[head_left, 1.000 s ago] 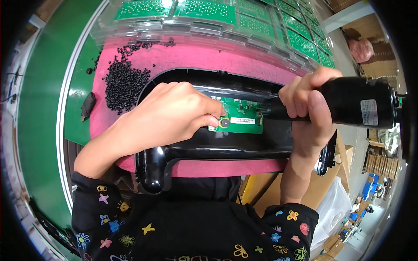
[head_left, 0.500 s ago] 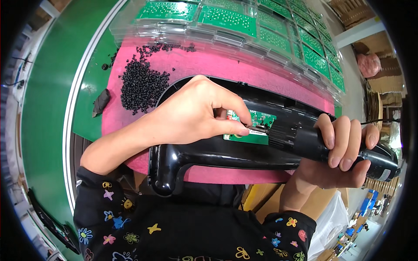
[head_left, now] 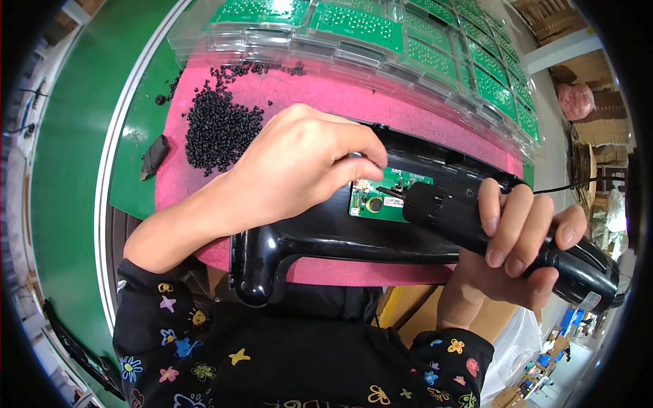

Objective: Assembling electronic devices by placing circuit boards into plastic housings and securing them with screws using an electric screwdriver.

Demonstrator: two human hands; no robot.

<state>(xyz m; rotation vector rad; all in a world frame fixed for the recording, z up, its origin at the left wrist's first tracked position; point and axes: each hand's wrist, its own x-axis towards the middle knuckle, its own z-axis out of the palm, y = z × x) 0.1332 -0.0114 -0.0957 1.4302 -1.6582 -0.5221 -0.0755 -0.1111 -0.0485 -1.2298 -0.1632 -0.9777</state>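
Observation:
A small green circuit board [head_left: 381, 200] sits inside a glossy black plastic housing [head_left: 320, 238] lying on a pink foam mat [head_left: 320, 95]. My left hand [head_left: 299, 163] hovers over the housing, its fingertips pinched at the board's upper left edge on something too small to make out. My right hand [head_left: 517, 251] grips a black electric screwdriver [head_left: 503, 234], tilted low, with its bit touching the board.
A heap of small black screws [head_left: 218, 126] lies on the mat's left part. Clear plastic trays holding several green circuit boards [head_left: 381, 30] line the far edge. A green bench surface [head_left: 75, 136] is at left, cardboard boxes at lower right.
The screwdriver has tilted down and its body has swung toward the lower right, with its bit still at the board. My left hand stays pinched at the board's edge.

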